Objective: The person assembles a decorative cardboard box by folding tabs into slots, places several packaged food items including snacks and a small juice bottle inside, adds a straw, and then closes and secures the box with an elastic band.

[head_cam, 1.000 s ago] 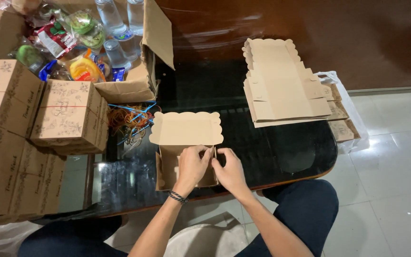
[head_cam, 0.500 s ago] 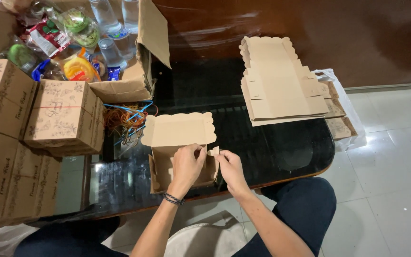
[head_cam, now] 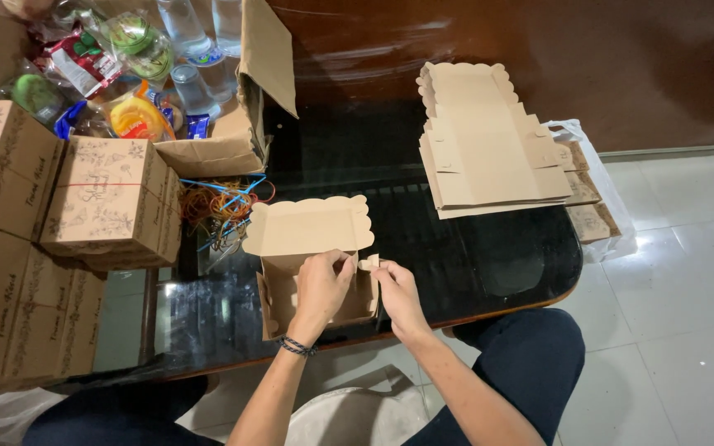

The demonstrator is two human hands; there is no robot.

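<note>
While the kraft box (head_cam: 311, 264) sits half-folded at the near tabletop (head_cam: 473, 264) edge, its side tab is pinched by left hand (head_cam: 321, 285) and right hand (head_cam: 396, 289) fingers | step judged: side-flap locking | next: tab pressed into slot | flat blanks (head_cam: 489, 149) stacked far right.

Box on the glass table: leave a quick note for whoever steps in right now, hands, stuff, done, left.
Left hand: pinching the box at its right wall.
Right hand: holding the side tab beside it.
Box stands near the table edge, scalloped lid open.
Done: folded boxes stacked at left.
Left: tab not tucked; flat blanks wait at right.
</note>
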